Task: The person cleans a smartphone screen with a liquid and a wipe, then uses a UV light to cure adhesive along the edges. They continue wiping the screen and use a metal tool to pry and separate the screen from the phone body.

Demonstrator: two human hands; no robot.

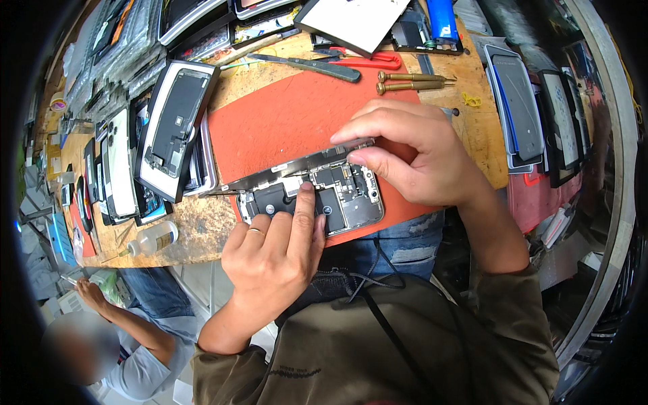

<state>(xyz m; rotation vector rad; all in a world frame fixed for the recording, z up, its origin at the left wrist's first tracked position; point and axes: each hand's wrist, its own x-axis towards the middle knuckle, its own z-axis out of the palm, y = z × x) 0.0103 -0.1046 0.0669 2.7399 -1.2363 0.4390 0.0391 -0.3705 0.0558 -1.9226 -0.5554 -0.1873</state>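
Note:
An opened smartphone lies on the orange-red work mat, its black battery and circuit boards exposed. Its screen panel is tilted up along the far side, edge toward me. My right hand pinches the panel's right end between thumb and fingers. With its index finger stretched out, my left hand touches the phone's inside near the middle, at the upper edge of the battery. Its other fingers are loosely curled over the phone's near edge, holding nothing. What lies right under that fingertip is hidden.
Beyond the phone lie a grey-handled knife, red-handled pliers and brass screwdrivers. A phone housing in a box leans at left, near a dropper bottle. More phone parts stand at right. Another person sits at lower left.

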